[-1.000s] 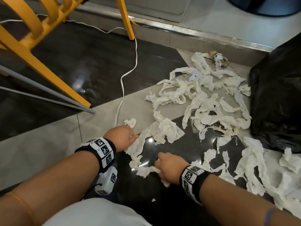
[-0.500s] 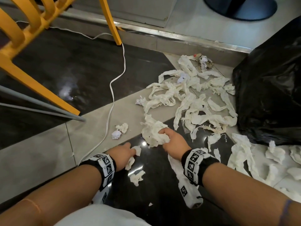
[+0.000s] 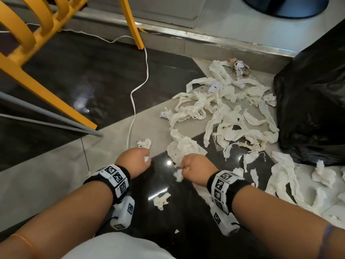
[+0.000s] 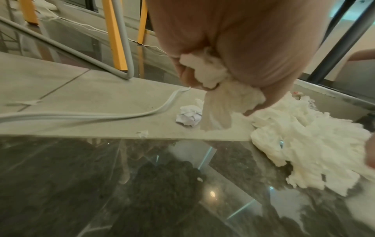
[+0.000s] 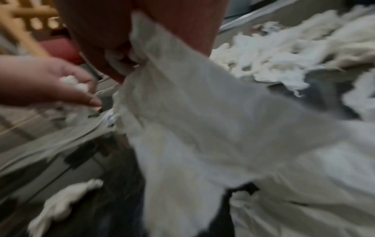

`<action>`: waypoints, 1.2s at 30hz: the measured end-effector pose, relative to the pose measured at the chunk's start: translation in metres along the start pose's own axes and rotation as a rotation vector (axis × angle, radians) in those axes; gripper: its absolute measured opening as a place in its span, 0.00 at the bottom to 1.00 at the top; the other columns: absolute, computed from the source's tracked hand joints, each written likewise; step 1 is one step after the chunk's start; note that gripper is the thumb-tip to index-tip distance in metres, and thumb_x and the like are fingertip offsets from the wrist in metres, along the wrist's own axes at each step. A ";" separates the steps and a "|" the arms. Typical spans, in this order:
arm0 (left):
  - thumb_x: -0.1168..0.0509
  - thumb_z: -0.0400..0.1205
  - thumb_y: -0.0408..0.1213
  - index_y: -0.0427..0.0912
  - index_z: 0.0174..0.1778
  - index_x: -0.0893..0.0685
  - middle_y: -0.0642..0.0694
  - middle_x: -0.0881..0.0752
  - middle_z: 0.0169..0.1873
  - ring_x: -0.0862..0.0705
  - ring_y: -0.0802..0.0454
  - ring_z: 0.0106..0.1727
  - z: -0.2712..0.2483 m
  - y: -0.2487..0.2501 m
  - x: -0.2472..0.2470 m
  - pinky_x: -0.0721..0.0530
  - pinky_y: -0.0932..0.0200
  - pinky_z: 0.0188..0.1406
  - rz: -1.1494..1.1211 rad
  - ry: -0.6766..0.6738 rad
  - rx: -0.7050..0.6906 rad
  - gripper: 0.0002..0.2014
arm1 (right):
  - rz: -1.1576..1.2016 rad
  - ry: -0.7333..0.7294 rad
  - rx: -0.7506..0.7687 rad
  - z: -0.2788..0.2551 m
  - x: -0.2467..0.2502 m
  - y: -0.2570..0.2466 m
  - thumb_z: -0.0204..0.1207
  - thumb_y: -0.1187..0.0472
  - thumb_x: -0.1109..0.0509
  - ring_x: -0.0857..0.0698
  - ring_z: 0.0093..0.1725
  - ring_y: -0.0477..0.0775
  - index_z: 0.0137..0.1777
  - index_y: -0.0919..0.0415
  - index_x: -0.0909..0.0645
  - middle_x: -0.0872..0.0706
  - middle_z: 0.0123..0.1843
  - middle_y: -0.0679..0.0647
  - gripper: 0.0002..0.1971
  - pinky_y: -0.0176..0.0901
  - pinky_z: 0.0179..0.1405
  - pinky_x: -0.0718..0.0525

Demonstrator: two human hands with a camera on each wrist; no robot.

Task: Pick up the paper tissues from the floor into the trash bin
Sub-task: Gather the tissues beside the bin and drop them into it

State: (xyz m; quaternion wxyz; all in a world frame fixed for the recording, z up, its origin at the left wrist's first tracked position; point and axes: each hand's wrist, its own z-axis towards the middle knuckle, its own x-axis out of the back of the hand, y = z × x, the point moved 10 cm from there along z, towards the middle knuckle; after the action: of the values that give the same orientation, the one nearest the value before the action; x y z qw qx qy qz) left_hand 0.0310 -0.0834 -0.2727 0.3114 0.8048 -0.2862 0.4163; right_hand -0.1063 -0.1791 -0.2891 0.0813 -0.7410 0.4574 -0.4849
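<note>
Several torn white paper tissues (image 3: 222,116) lie scattered over the grey and black floor. A black trash bag (image 3: 313,113) stands at the right. My left hand (image 3: 135,159) is curled around a wad of tissue (image 4: 213,78), low over the floor beside a small crumpled tissue ball (image 3: 145,143) (image 4: 188,117). My right hand (image 3: 196,168) grips a large sheet of tissue (image 3: 183,148) (image 5: 202,120) that trails onto the floor. A small tissue scrap (image 3: 162,200) lies on the black tile between my forearms.
A yellow chair frame (image 3: 44,90) and grey metal legs (image 3: 48,116) stand at the left. A white cable (image 3: 133,98) runs across the floor toward my left hand. A raised metal-edged step (image 3: 205,37) crosses the back. A dark round base (image 3: 283,6) sits beyond it.
My right hand pulled back toward me with the large tissue sheet. My left hand moved forward to the small tissue ball, still gripping its wad.
</note>
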 end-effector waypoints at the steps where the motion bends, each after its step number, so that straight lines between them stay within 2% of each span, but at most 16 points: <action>1: 0.41 0.83 0.41 0.41 0.63 0.21 0.39 0.16 0.59 0.19 0.41 0.60 0.000 -0.001 -0.001 0.24 0.55 0.54 0.042 -0.013 0.010 0.14 | -0.025 -0.022 0.040 -0.003 -0.007 -0.009 0.73 0.66 0.38 0.16 0.53 0.59 0.47 0.56 0.22 0.15 0.52 0.57 0.06 0.50 0.56 0.18; 3: 0.43 0.84 0.38 0.38 0.70 0.26 0.38 0.22 0.69 0.23 0.43 0.68 0.001 -0.005 -0.003 0.27 0.57 0.64 0.063 -0.023 0.020 0.18 | -0.109 -0.111 0.149 -0.009 -0.032 -0.025 0.71 0.72 0.40 0.16 0.55 0.61 0.55 0.51 0.26 0.16 0.59 0.57 0.17 0.51 0.55 0.17; 4: 0.43 0.84 0.37 0.39 0.68 0.25 0.39 0.23 0.70 0.24 0.43 0.70 0.000 -0.005 -0.002 0.27 0.57 0.65 0.054 -0.008 0.005 0.16 | -0.202 -0.164 0.236 -0.013 -0.047 -0.035 0.73 0.71 0.39 0.18 0.60 0.62 0.63 0.48 0.28 0.21 0.69 0.57 0.22 0.51 0.57 0.18; 6: 0.41 0.83 0.33 0.40 0.64 0.24 0.40 0.25 0.71 0.24 0.42 0.69 0.002 -0.008 -0.004 0.27 0.56 0.65 0.002 0.023 -0.035 0.14 | -0.451 -0.283 0.427 -0.023 -0.083 -0.053 0.78 0.69 0.38 0.24 0.67 0.66 0.75 0.42 0.36 0.45 0.85 0.53 0.30 0.58 0.60 0.19; 8: 0.39 0.80 0.30 0.45 0.70 0.28 0.43 0.32 0.75 0.22 0.42 0.68 0.008 -0.015 -0.012 0.26 0.53 0.67 -0.067 0.021 -0.048 0.21 | -0.668 -0.415 0.525 -0.032 -0.113 -0.056 0.80 0.66 0.37 0.29 0.71 0.68 0.78 0.37 0.41 0.57 0.86 0.50 0.33 0.62 0.59 0.19; 10: 0.39 0.80 0.29 0.50 0.76 0.34 0.45 0.41 0.80 0.23 0.41 0.70 0.015 -0.022 -0.023 0.25 0.51 0.71 -0.068 -0.006 -0.049 0.28 | -0.798 -0.502 0.555 -0.038 -0.132 -0.049 0.81 0.63 0.37 0.33 0.72 0.68 0.79 0.42 0.38 0.54 0.85 0.52 0.29 0.63 0.60 0.21; 13: 0.39 0.80 0.29 0.54 0.80 0.43 0.45 0.50 0.83 0.28 0.40 0.75 0.021 -0.031 -0.043 0.28 0.50 0.74 -0.014 -0.064 -0.044 0.34 | -0.783 -0.446 0.533 -0.035 -0.127 -0.042 0.83 0.62 0.42 0.26 0.66 0.68 0.73 0.56 0.27 0.31 0.75 0.60 0.19 0.57 0.50 0.21; 15: 0.40 0.81 0.31 0.51 0.78 0.39 0.42 0.45 0.81 0.26 0.40 0.72 0.025 -0.037 -0.048 0.27 0.51 0.72 -0.020 -0.074 -0.024 0.29 | -0.736 -0.373 0.447 -0.029 -0.104 -0.033 0.83 0.63 0.44 0.22 0.60 0.69 0.66 0.63 0.23 0.23 0.64 0.64 0.15 0.56 0.47 0.21; 17: 0.42 0.82 0.34 0.46 0.70 0.30 0.41 0.33 0.72 0.21 0.41 0.63 0.030 -0.041 -0.046 0.24 0.52 0.67 -0.018 -0.065 0.003 0.19 | -0.612 -0.304 0.327 -0.021 -0.068 -0.027 0.83 0.65 0.44 0.20 0.57 0.69 0.64 0.66 0.24 0.22 0.59 0.66 0.14 0.57 0.50 0.21; 20: 0.42 0.82 0.34 0.45 0.59 0.26 0.42 0.26 0.62 0.19 0.42 0.58 0.037 -0.044 -0.048 0.23 0.53 0.59 0.051 -0.091 0.024 0.10 | -0.258 -0.048 0.144 -0.010 0.028 -0.023 0.84 0.59 0.44 0.19 0.47 0.61 0.52 0.63 0.23 0.23 0.47 0.59 0.11 0.48 0.46 0.25; 24: 0.43 0.79 0.36 0.51 0.45 0.33 0.43 0.22 0.59 0.18 0.43 0.60 0.042 -0.042 -0.053 0.22 0.55 0.58 0.150 -0.157 0.015 0.06 | 0.067 0.397 0.002 -0.033 0.194 -0.015 0.82 0.45 0.41 0.21 0.35 0.53 0.38 0.63 0.23 0.21 0.34 0.55 0.21 0.45 0.37 0.23; 28: 0.44 0.79 0.37 0.52 0.48 0.29 0.44 0.22 0.62 0.19 0.45 0.63 0.044 -0.036 -0.051 0.24 0.58 0.60 0.209 -0.178 0.011 0.05 | 0.289 0.882 0.017 -0.109 0.349 0.006 0.71 0.56 0.26 0.22 0.32 0.44 0.32 0.51 0.25 0.23 0.32 0.45 0.11 0.41 0.36 0.22; 30: 0.44 0.79 0.37 0.53 0.45 0.32 0.45 0.21 0.61 0.19 0.46 0.62 0.044 -0.033 -0.046 0.24 0.59 0.60 0.213 -0.172 -0.006 0.05 | 0.288 1.140 0.035 -0.164 0.409 0.020 0.63 0.59 0.28 0.22 0.37 0.42 0.31 0.46 0.27 0.24 0.36 0.43 0.10 0.41 0.42 0.20; 32: 0.44 0.80 0.39 0.54 0.46 0.31 0.45 0.21 0.61 0.19 0.46 0.62 0.044 -0.032 -0.036 0.24 0.58 0.61 0.196 -0.131 -0.024 0.04 | 0.150 1.359 -0.027 -0.221 0.450 0.035 0.61 0.62 0.35 0.26 0.43 0.38 0.34 0.40 0.31 0.27 0.43 0.41 0.13 0.33 0.45 0.26; 34: 0.43 0.80 0.39 0.53 0.53 0.24 0.44 0.20 0.63 0.19 0.47 0.64 0.042 -0.037 -0.031 0.25 0.59 0.64 0.173 -0.110 -0.013 0.08 | 0.019 1.550 -0.052 -0.268 0.477 0.050 0.60 0.63 0.40 0.29 0.46 0.37 0.39 0.36 0.36 0.31 0.48 0.41 0.17 0.26 0.47 0.30; 36: 0.41 0.79 0.38 0.52 0.50 0.23 0.44 0.18 0.60 0.18 0.47 0.61 0.039 -0.040 -0.023 0.23 0.60 0.62 0.167 -0.094 0.006 0.07 | -0.026 1.657 -0.128 -0.293 0.488 0.079 0.62 0.62 0.42 0.29 0.48 0.38 0.42 0.31 0.40 0.34 0.51 0.41 0.20 0.28 0.51 0.30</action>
State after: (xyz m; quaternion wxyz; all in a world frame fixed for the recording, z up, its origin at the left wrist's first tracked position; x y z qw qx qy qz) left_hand 0.0673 -0.0817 -0.3205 0.2595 0.7977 -0.3657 0.4033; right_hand -0.3319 -0.4988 0.1319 -0.3298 -0.1523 0.3870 -0.8475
